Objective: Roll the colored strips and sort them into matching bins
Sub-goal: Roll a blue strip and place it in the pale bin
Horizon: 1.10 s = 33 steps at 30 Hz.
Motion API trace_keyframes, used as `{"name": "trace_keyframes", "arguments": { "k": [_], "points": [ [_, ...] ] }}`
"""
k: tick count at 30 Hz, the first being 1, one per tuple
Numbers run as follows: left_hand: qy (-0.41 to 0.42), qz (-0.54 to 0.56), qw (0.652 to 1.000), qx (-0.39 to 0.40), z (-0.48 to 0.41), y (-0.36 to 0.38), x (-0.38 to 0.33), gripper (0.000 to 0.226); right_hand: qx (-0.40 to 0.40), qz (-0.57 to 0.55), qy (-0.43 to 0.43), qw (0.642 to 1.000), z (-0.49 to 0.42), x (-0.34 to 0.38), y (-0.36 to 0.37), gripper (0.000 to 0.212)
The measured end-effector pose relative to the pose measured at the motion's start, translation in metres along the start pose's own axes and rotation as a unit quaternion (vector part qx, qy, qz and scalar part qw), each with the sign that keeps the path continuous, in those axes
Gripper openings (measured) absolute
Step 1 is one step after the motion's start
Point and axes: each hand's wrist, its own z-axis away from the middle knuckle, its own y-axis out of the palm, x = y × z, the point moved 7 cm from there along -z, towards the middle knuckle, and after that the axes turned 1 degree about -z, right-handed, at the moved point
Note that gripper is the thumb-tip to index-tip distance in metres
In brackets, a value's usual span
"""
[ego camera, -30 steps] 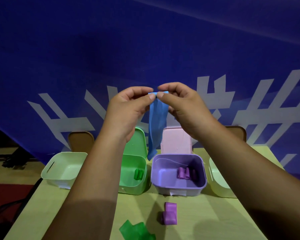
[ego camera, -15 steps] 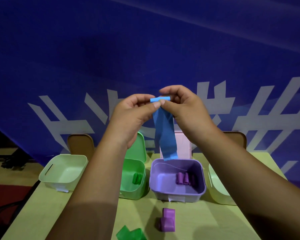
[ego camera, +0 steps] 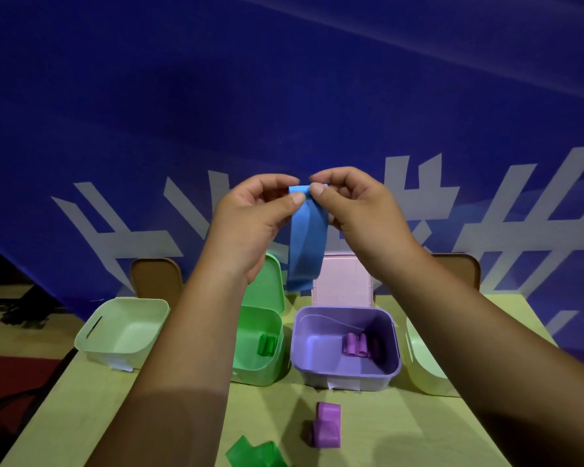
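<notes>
A pale bin (ego camera: pixel 139 301) stands at the far left. The left hand (ego camera: pixel 250 224) pinches the top edge of the blue strip (ego camera: pixel 305 241) with thumb and finger, high above the green bin (ego camera: pixel 257 374). The strip hangs free in the air, and only its top is turned over. The right hand (ego camera: pixel 361 210) pinches the same edge, above the purple bin (ego camera: pixel 344 379). The rolling seems just begun. Next, I think, both hands must wind it down evenly, and a blue bin is not visible
</notes>
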Motion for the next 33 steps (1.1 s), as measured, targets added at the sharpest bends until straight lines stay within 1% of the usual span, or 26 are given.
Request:
{"name": "trace_keyframes", "arguments": {
  "k": [5,10,13,17,21,26,28,31,33],
  "points": [
    [-0.017,0.028,0.999,-0.001,0.001,-0.001,0.003,0.023,-0.001,-0.001,0.003,1.000,0.001,0.000,0.003,0.016],
    [-0.014,0.030,0.999,-0.018,0.003,-0.002,0.006,0.008,0.005,-0.015,0.001,1.000,0.004,-0.002,0.006,0.022],
    [-0.009,0.014,1.000,-0.027,0.004,-0.008,0.008,0.011,0.003,-0.023,0.010,1.000,0.005,-0.006,0.007,0.025],
    [-0.003,-0.010,1.000,-0.027,0.006,-0.014,0.008,0.018,0.001,-0.025,0.010,1.000,0.008,-0.008,0.010,0.020],
    [-0.002,-0.005,1.000,-0.030,0.009,-0.017,0.008,0.023,-0.005,-0.022,0.004,1.000,0.009,-0.011,0.012,0.014],
    [-0.004,0.007,1.000,-0.019,0.013,-0.018,0.010,0.028,-0.007,-0.028,0.001,1.000,0.009,-0.013,0.015,0.018],
    [-0.005,0.012,1.000,-0.016,0.015,-0.017,0.010,0.027,-0.003,-0.037,-0.005,0.999,0.010,-0.012,0.016,0.021],
    [0.003,0.003,1.000,-0.018,0.017,-0.017,0.009,0.017,0.002,-0.039,-0.009,0.999,0.011,-0.012,0.017,0.024],
    [0.008,-0.015,1.000,-0.025,0.016,-0.018,0.007,0.016,0.003,-0.046,-0.002,0.999,0.011,-0.014,0.016,0.026]
  ]
}}
